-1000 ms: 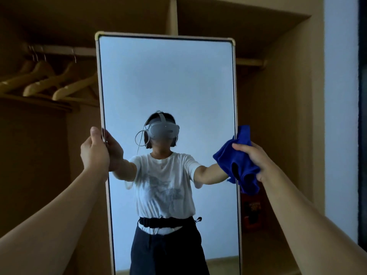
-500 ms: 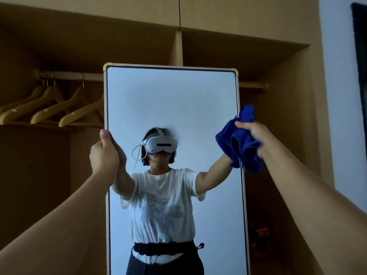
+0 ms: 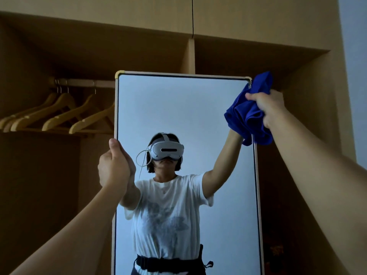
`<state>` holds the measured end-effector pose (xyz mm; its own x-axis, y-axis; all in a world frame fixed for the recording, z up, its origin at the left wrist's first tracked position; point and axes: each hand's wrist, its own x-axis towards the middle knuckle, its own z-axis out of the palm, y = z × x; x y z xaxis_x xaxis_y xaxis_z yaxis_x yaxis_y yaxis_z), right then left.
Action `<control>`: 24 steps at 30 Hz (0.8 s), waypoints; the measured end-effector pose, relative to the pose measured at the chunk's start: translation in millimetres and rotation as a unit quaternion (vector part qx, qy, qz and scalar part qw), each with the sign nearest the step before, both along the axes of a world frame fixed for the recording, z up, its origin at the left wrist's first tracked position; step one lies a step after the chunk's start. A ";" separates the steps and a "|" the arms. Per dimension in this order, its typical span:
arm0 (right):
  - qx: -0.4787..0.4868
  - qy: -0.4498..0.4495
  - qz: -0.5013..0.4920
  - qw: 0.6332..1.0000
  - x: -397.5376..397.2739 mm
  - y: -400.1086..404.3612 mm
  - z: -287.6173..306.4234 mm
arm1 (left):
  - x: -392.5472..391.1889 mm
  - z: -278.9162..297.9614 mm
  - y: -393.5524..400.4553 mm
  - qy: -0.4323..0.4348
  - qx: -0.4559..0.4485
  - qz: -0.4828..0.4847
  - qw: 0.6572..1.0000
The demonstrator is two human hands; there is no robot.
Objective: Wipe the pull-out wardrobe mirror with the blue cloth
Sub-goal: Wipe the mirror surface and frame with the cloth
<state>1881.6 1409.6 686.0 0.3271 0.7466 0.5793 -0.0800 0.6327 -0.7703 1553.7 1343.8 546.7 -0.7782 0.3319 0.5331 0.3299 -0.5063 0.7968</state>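
Observation:
A tall pull-out mirror [image 3: 184, 108] with a pale frame stands upright in front of the wooden wardrobe, and a person with a headset is reflected in it. My left hand [image 3: 113, 165] grips the mirror's left edge at about mid height. My right hand [image 3: 268, 110] holds a bunched blue cloth [image 3: 248, 116] against the mirror's right edge, just below its top right corner. Part of the cloth sticks up above my fingers beside the corner.
Several wooden hangers [image 3: 59, 114] hang from a rail [image 3: 83, 83] in the wardrobe's left bay. A vertical divider [image 3: 191, 54] rises behind the mirror. The right bay is dark, with a small box [image 3: 278, 251] low down. A pale wall [image 3: 355, 76] lies at the far right.
My right hand has carried the cloth up along the mirror's right edge to near the top corner. The view has tilted upward. My left hand keeps its hold on the left edge.

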 end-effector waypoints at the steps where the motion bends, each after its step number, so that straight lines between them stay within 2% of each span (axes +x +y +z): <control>1: 0.006 -0.014 -0.035 0.999 -1.6 1.8 1.3 | 0.3 -0.3 -0.2 -0.002 0.000 0.001 1.000; 4: 0.037 -0.101 -0.211 0.972 -6.0 6.3 4.8 | 2.1 -0.5 -0.9 -0.004 -0.003 0.004 1.000; 6: 0.065 -0.171 -0.349 0.919 -11.0 2.9 11.8 | 2.8 0.3 -0.9 -0.004 -0.003 0.000 1.000; 8: 0.104 -0.227 -0.415 0.875 -18.2 -3.1 22.9 | 2.5 0.0 -0.1 -0.007 0.001 -0.003 1.000; 11: 0.110 -0.360 -0.436 0.817 -26.9 -13.5 46.6 | 0.6 -1.5 0.6 -0.006 0.012 -0.005 1.000; 13: 0.086 -0.449 -0.410 0.789 -30.5 -25.8 64.6 | 0.8 -2.2 0.2 -0.006 0.010 -0.001 1.000; 16: 0.080 -0.492 -0.307 0.810 -53.1 -42.7 84.1 | 1.3 -0.8 0.0 -0.009 0.007 -0.002 1.000; 18: 0.108 -0.505 -0.273 0.812 -80.3 -46.0 87.9 | 1.6 -0.2 0.7 -0.008 0.005 -0.001 1.000; 21: 0.161 -0.505 -0.287 0.798 -113.8 -44.3 84.8 | 1.5 -0.9 0.6 -0.002 0.005 0.003 1.000; 24: 0.190 -0.482 -0.289 0.805 -110.7 -37.8 75.8 | -0.1 -1.4 0.2 0.010 0.006 0.011 1.000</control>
<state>1770.9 1371.8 761.8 -0.1820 0.3399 0.9227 0.8314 0.5542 -0.0402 1553.6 1343.9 545.3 -0.7744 0.3089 0.5521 0.3566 -0.5077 0.7843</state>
